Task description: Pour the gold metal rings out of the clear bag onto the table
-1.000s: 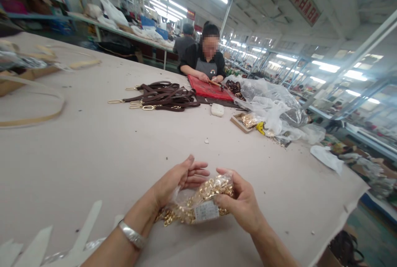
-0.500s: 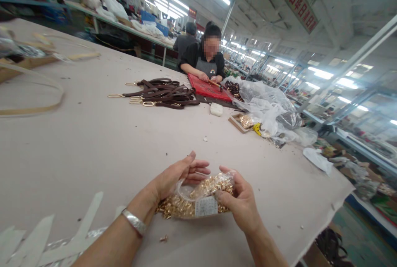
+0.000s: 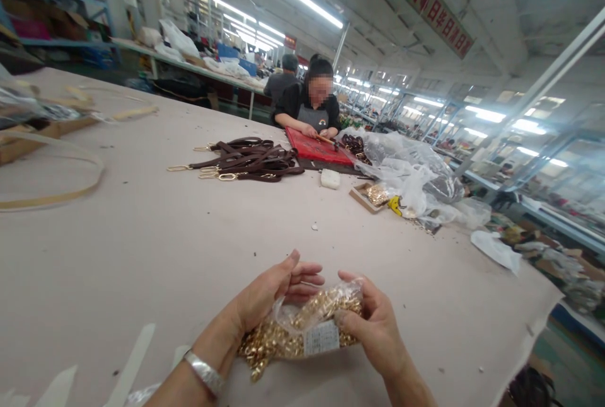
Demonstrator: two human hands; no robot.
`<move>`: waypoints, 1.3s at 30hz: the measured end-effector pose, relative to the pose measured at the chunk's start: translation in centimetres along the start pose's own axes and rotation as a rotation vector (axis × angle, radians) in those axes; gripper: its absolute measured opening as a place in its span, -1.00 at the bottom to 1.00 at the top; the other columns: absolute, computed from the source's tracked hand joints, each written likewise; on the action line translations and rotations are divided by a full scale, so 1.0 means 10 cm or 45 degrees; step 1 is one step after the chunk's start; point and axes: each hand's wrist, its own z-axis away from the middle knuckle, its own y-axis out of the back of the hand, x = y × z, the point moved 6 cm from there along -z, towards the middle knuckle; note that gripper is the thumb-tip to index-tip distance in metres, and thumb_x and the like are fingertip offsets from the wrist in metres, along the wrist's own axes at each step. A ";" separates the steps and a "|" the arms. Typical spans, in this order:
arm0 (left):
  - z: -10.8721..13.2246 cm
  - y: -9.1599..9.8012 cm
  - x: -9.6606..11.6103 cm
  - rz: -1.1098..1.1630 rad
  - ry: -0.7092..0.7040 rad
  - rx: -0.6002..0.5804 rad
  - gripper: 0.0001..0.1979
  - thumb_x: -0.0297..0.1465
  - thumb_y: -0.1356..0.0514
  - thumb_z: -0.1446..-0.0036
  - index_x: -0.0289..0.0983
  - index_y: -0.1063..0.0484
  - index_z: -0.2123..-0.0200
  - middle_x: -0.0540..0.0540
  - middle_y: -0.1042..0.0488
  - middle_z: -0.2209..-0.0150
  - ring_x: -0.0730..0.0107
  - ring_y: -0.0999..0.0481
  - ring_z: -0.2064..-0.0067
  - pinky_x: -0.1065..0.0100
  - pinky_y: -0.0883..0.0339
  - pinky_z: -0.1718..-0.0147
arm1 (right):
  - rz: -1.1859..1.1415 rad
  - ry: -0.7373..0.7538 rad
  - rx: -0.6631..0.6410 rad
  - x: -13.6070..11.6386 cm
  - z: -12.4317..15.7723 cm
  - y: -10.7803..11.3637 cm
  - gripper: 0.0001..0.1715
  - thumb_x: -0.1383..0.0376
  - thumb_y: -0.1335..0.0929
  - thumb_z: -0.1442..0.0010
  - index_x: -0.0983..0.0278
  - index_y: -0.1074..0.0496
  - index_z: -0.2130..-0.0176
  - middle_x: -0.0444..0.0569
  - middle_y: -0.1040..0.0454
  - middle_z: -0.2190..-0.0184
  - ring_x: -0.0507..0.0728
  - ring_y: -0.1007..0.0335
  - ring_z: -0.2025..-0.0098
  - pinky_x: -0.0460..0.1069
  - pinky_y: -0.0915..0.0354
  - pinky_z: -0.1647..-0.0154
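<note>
A clear plastic bag full of small gold-coloured metal pieces lies on the table in front of me, with a white printed label on its near side. My right hand grips the bag's right end, thumb on the near face and fingers behind. Along the far left side, my left hand is cupped with its fingers stretched and apart; its palm faces the bag. Some loose gold pieces have come out at the bag's left end, below my left wrist.
Dark brown straps with gold clasps are piled farther back. Beyond them a co-worker holds a hammer over a red board. To the right are a small box of gold pieces, a yellow tool and crumpled plastic.
The camera view has tilted upward, so the scene sits lower. Gold pieces now show in a small heap at the bag's left end. Both hands keep nearly the same pose.
</note>
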 end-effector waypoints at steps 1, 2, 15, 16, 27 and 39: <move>0.00 0.00 0.00 0.000 0.004 -0.007 -0.20 0.27 0.01 -0.18 -0.30 -0.50 -0.05 -0.28 -0.59 -0.03 0.10 -0.58 -0.02 -0.02 -0.29 -0.15 | -0.019 -0.002 0.006 0.02 -0.01 0.01 -0.29 0.28 -0.58 0.03 0.24 -0.44 -0.11 -0.09 -0.61 0.30 0.10 -0.47 0.34 -0.02 -0.39 0.29; 0.00 0.00 -0.01 0.001 0.009 -0.014 -0.20 0.27 0.01 -0.18 -0.29 -0.50 -0.05 -0.28 -0.59 -0.04 0.10 -0.58 -0.02 -0.01 -0.29 -0.15 | -0.036 -0.004 0.011 0.04 -0.01 0.01 -0.29 0.27 -0.57 0.02 0.24 -0.44 -0.12 -0.10 -0.61 0.30 0.09 -0.47 0.34 -0.03 -0.39 0.28; -0.06 0.03 -0.07 0.031 0.021 -0.057 -0.23 0.23 -0.03 -0.20 -0.32 -0.49 -0.06 -0.28 -0.59 -0.04 0.10 -0.56 -0.03 -0.04 -0.26 -0.18 | -0.214 -0.008 0.021 0.18 -0.06 0.09 -0.26 0.24 -0.60 0.03 0.22 -0.43 -0.12 -0.11 -0.63 0.27 0.08 -0.50 0.32 -0.05 -0.42 0.27; -0.05 0.03 -0.06 0.029 0.017 -0.057 -0.23 0.23 -0.03 -0.20 -0.32 -0.50 -0.06 -0.28 -0.59 -0.02 0.10 -0.56 -0.03 -0.04 -0.26 -0.18 | -0.228 -0.003 0.048 0.18 -0.07 0.11 -0.25 0.23 -0.61 0.03 0.22 -0.43 -0.12 -0.11 -0.63 0.27 0.08 -0.50 0.32 -0.04 -0.43 0.27; -0.03 0.04 -0.05 -0.014 -0.060 -0.099 -0.40 0.08 -0.21 -0.20 -0.31 -0.50 -0.03 -0.25 -0.59 -0.04 0.09 -0.56 -0.06 -0.07 -0.28 -0.19 | -0.380 -0.026 0.175 0.17 -0.07 0.20 -0.23 0.20 -0.66 0.17 0.23 -0.46 -0.01 -0.11 -0.62 0.35 0.08 -0.51 0.40 -0.05 -0.44 0.35; -0.04 0.07 -0.09 0.041 -0.020 -0.095 -0.29 0.17 -0.12 -0.20 -0.33 -0.50 -0.07 -0.37 -0.54 -0.11 0.01 -0.55 -0.10 -0.06 -0.34 -0.15 | -0.347 0.001 0.148 0.21 -0.06 0.17 -0.29 0.24 -0.64 0.09 0.23 -0.44 -0.03 -0.10 -0.62 0.32 0.08 -0.52 0.38 -0.03 -0.44 0.32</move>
